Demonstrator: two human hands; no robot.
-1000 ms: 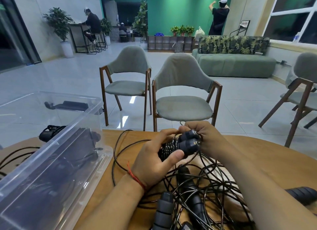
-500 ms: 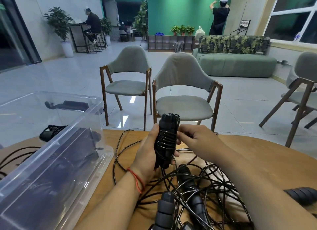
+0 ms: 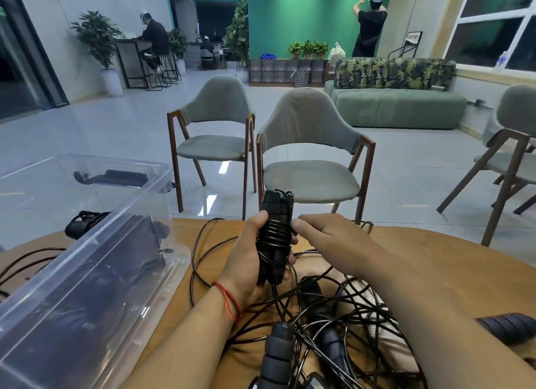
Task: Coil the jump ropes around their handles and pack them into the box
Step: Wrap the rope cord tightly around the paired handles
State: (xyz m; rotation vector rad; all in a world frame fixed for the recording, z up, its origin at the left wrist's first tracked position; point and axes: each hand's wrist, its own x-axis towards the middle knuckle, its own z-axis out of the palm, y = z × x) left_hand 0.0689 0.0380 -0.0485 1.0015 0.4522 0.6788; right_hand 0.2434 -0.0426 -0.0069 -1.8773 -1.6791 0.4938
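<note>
Nearest the camera, at the bottom edge: a loose tangle of black cords [image 3: 316, 310] lying on the wooden table [image 3: 441, 261], with several uncoiled handles lying in it, among them a grey ribbed handle [image 3: 277, 356]. One more ribbed handle [image 3: 506, 326] lies at the far right, partly behind the right forearm. Left of the tangle stands the clear plastic box [image 3: 87, 245], open at the top; dark coiled ropes [image 3: 130, 243] show through its wall, count not readable. A further dark bundle [image 3: 82, 223] sits at the box's far side; cannot tell whether it is inside or behind. Thin cords [image 3: 26, 261] run over the table left of the box. Just past the tangle, above the table: the left hand [image 3: 246, 264], a red string [image 3: 229, 298] on its wrist, is wrapped round the lower half of a jump-rope bundle [image 3: 274, 238], thumb up its left side, fingers curled round the right. The bundle is held upright, handles together, cord wound round its middle in close turns; a strand hangs from its lower end into the tangle. The right hand [image 3: 330, 240] is beside the bundle, back upward, fingers bent, a fingertip [image 3: 298, 224] against the wound turns; whether it pinches a strand cannot be told. Bundle is outside the box, to its right. Beyond the table edge: two grey chairs [image 3: 310, 168], a third chair [image 3: 510, 156] at right. Farther: green sofa [image 3: 397, 107]. Farthest: a seated person [image 3: 152, 37] at a high table, a standing person [image 3: 371, 26] by the green wall.
</note>
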